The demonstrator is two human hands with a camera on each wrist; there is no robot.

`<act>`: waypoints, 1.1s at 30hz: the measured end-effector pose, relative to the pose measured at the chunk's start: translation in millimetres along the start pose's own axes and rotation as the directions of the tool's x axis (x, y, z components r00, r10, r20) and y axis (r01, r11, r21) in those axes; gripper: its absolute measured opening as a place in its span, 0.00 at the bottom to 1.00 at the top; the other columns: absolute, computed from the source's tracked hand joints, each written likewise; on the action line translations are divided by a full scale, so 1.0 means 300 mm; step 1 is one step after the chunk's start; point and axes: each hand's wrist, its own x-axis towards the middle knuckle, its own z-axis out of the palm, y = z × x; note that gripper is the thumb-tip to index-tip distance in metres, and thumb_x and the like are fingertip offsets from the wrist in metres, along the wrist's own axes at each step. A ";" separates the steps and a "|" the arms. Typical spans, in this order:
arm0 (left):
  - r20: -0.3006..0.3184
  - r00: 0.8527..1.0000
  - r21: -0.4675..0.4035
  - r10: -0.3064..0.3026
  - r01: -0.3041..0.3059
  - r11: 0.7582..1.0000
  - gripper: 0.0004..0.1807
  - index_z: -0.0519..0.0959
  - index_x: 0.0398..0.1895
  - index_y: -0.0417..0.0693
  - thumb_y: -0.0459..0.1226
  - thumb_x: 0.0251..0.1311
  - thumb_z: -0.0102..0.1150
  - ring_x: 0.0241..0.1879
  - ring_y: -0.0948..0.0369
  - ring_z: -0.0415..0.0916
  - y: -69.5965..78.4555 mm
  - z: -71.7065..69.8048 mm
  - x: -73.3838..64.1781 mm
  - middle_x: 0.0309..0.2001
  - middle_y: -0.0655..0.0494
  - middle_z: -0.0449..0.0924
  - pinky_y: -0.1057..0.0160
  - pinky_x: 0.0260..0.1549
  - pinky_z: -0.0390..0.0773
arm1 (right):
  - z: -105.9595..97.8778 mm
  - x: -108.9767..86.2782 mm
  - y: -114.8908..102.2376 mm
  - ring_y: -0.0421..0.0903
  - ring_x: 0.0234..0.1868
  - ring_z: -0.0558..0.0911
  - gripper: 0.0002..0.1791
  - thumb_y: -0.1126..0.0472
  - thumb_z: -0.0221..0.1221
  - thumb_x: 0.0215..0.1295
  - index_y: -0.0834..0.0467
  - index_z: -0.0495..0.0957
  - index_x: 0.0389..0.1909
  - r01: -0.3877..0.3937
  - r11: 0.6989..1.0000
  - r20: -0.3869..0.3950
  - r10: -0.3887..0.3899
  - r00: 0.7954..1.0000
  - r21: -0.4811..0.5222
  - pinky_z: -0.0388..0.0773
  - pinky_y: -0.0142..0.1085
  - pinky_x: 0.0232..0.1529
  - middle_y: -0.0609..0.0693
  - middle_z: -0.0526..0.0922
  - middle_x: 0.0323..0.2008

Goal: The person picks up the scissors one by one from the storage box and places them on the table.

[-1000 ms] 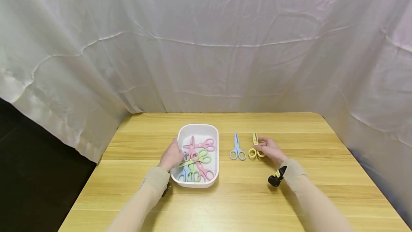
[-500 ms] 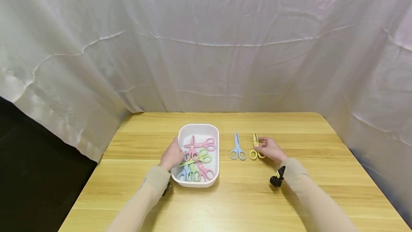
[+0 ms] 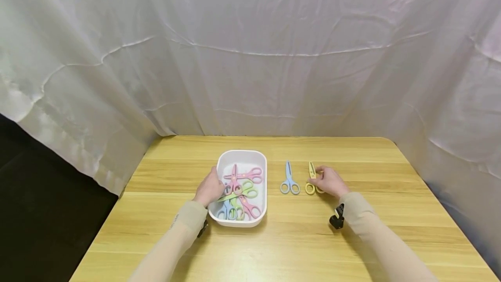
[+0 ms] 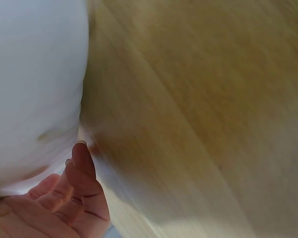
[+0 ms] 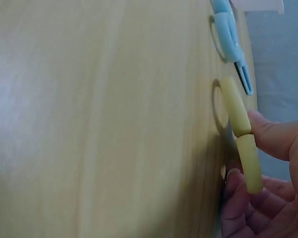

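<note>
My left hand (image 3: 208,190) grips the left wall of a white plastic box (image 3: 242,153), thumb over the rim. Seen from the left wrist, its curled fingers (image 4: 83,166) lie against the outside of the box (image 4: 35,74). Pink, green and blue scissors lie jumbled in the box. To the right, my right hand (image 3: 330,182) pinches yellow scissors (image 3: 312,170) at the pivot area, blades pointing away and handles toward me. The right wrist view has the thumb (image 5: 273,135) on one side of the yellow handles (image 5: 236,106) and curled fingers on the other; one loop is partly hidden.
Blue scissors (image 3: 288,177) lie on the wooden table (image 3: 285,238) between the box and the yellow pair, blades pointing away. A pale curtain (image 3: 250,86) hangs behind the table's far edge and along both sides.
The yellow scissors have shifted slightly right in my right hand, their handles turning a little to the right. My left hand keeps its grip on the box, and the blue scissors stay put.
</note>
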 end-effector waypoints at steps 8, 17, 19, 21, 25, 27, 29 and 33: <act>0.004 1.000 -0.011 -0.011 0.011 1.000 0.38 0.51 0.77 0.36 0.30 0.63 0.48 0.52 0.46 0.79 0.001 0.002 0.000 0.63 0.34 0.74 0.45 0.52 0.84 | -0.008 -0.007 0.008 0.64 0.53 0.81 0.37 0.46 0.67 0.62 0.69 0.71 0.61 0.031 0.991 -0.035 -0.036 0.999 -0.130 0.80 0.57 0.55 0.71 0.81 0.54; 0.006 1.000 -0.027 -0.022 0.022 0.999 0.37 0.52 0.77 0.36 0.30 0.63 0.48 0.52 0.45 0.79 -0.001 -0.005 -0.004 0.62 0.34 0.74 0.44 0.52 0.84 | -0.032 0.000 0.066 0.44 0.33 0.73 0.37 0.50 0.66 0.64 0.73 0.68 0.64 0.087 0.993 0.034 -0.090 0.995 0.079 0.73 0.31 0.32 0.53 0.76 0.33; 0.009 0.999 -0.032 -0.032 0.032 0.999 0.38 0.51 0.77 0.36 0.30 0.64 0.49 0.52 0.45 0.79 0.000 -0.009 -0.006 0.63 0.34 0.73 0.44 0.51 0.85 | -0.035 0.000 0.072 0.43 0.32 0.72 0.40 0.51 0.68 0.62 0.73 0.66 0.65 0.100 0.990 0.061 -0.107 0.992 0.098 0.73 0.30 0.30 0.50 0.75 0.31; 0.010 1.000 -0.028 -0.029 0.029 0.999 0.38 0.51 0.77 0.36 0.30 0.64 0.48 0.53 0.45 0.79 0.001 -0.010 -0.006 0.64 0.34 0.73 0.44 0.52 0.84 | -0.036 0.000 0.074 0.42 0.31 0.72 0.43 0.52 0.70 0.59 0.74 0.65 0.66 0.108 0.988 0.078 -0.117 0.990 0.107 0.73 0.29 0.28 0.50 0.74 0.30; 0.011 1.000 -0.006 -0.022 0.022 1.000 0.38 0.50 0.77 0.35 0.31 0.64 0.47 0.56 0.44 0.78 0.003 -0.006 -0.004 0.66 0.33 0.71 0.43 0.57 0.82 | -0.033 -0.004 0.076 0.43 0.29 0.72 0.46 0.52 0.73 0.55 0.74 0.63 0.67 0.115 0.989 0.095 -0.124 0.988 0.097 0.73 0.30 0.28 0.49 0.74 0.28; 0.012 1.000 -0.002 -0.021 0.021 1.000 0.38 0.50 0.77 0.35 0.30 0.64 0.47 0.57 0.43 0.77 0.004 -0.004 -0.003 0.66 0.33 0.71 0.42 0.58 0.81 | -0.030 -0.006 0.077 0.43 0.29 0.72 0.47 0.52 0.74 0.54 0.73 0.63 0.67 0.106 0.990 0.093 -0.114 0.989 0.090 0.73 0.31 0.29 0.49 0.73 0.28; 0.011 1.000 0.001 -0.019 0.019 1.000 0.38 0.50 0.77 0.34 0.30 0.64 0.46 0.58 0.43 0.77 0.005 -0.003 -0.002 0.67 0.32 0.70 0.42 0.60 0.80 | -0.028 -0.007 0.077 0.43 0.29 0.72 0.47 0.51 0.74 0.53 0.71 0.64 0.67 0.093 0.993 0.084 -0.099 0.992 0.075 0.73 0.31 0.30 0.48 0.73 0.28; 0.008 1.000 -0.002 -0.019 0.019 1.000 0.38 0.50 0.77 0.34 0.30 0.63 0.47 0.58 0.43 0.77 0.006 -0.003 -0.001 0.66 0.32 0.71 0.42 0.60 0.80 | -0.026 -0.006 0.077 0.43 0.29 0.72 0.46 0.51 0.74 0.53 0.70 0.65 0.66 0.088 0.994 0.070 -0.093 0.993 0.064 0.72 0.31 0.30 0.49 0.74 0.29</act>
